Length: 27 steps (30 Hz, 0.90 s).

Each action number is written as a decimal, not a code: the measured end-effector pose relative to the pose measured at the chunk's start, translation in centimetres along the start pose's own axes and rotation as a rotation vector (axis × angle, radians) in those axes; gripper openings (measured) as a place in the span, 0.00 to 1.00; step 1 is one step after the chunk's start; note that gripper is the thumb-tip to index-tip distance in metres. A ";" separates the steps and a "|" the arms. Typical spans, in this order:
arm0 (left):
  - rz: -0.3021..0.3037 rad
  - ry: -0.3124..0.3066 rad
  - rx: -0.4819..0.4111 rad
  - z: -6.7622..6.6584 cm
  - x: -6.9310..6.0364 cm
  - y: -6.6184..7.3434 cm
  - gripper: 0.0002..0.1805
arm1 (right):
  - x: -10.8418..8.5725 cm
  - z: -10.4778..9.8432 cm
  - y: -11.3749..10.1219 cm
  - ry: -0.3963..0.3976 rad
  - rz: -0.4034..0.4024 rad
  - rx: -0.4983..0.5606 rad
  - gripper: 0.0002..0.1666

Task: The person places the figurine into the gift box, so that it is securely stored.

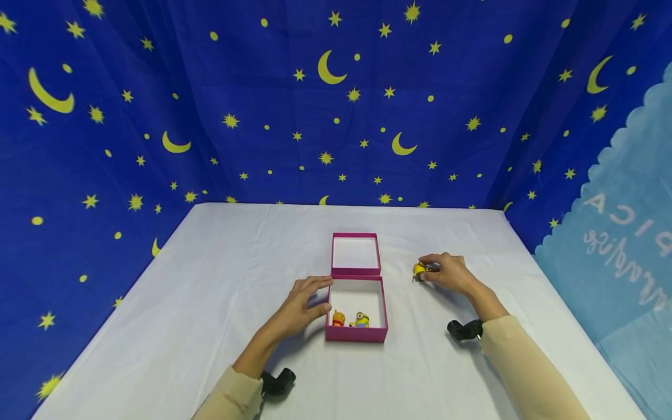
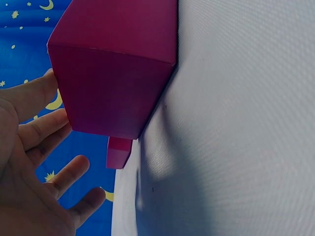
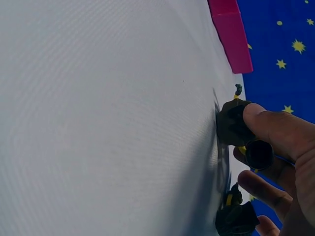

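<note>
box (image 1: 357,334) holds two figures (image 1: 362,319), lid (image 1: 356,271) off; right hand (image 1: 448,273) pinches another toy (image 3: 231,125), outside it; left hand (image 1: 296,308) touches box, fingers spread.

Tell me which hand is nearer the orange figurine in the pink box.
Left. The left hand touches the pink box on its left, just left of the orange figurine; the right hand is right of the box, farther back, holding a yellow-and-black toy.

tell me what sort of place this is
Probably an indoor staged tabletop booth: a table under white cloth, blue star-and-moon fabric hung around it, and a light-blue lettered panel at the right.
</note>
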<state>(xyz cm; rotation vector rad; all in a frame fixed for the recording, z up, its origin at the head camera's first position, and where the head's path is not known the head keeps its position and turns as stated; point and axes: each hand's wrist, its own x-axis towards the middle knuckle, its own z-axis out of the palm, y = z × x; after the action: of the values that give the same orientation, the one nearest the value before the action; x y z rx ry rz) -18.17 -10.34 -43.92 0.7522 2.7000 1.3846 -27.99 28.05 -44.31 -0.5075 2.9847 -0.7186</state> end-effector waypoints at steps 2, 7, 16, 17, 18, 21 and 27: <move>-0.004 -0.003 -0.001 0.0 0.0 0.0 0.28 | 0.0 0.0 -0.1 0.002 0.004 0.003 0.27; -0.003 -0.001 -0.010 0.0 -0.1 0.1 0.27 | -0.1 0.0 -0.1 0.000 0.015 0.003 0.27; -0.008 -0.002 -0.013 0.0 -0.1 0.1 0.28 | -0.5 -0.3 0.0 0.018 -0.011 0.018 0.26; -0.009 -0.002 -0.014 0.0 -0.1 0.1 0.28 | -0.6 -0.4 0.0 0.022 -0.012 0.022 0.26; -0.010 -0.002 -0.015 0.0 -0.1 0.1 0.28 | -0.6 -0.4 -0.1 0.025 -0.015 0.026 0.26; -0.011 -0.001 -0.014 0.0 0.0 0.0 0.28 | -0.8 -0.6 -0.5 0.029 -0.023 0.046 0.27; -0.013 -0.003 -0.008 0.0 0.0 0.0 0.28 | -1.1 -1.0 -1.8 0.043 -0.037 0.083 0.30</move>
<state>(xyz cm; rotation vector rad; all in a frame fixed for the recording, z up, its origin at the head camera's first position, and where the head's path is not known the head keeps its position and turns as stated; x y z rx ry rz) -18.10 -10.32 -43.91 0.7348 2.6902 1.3897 -26.48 27.38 -42.69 -0.5510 2.9765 -0.8634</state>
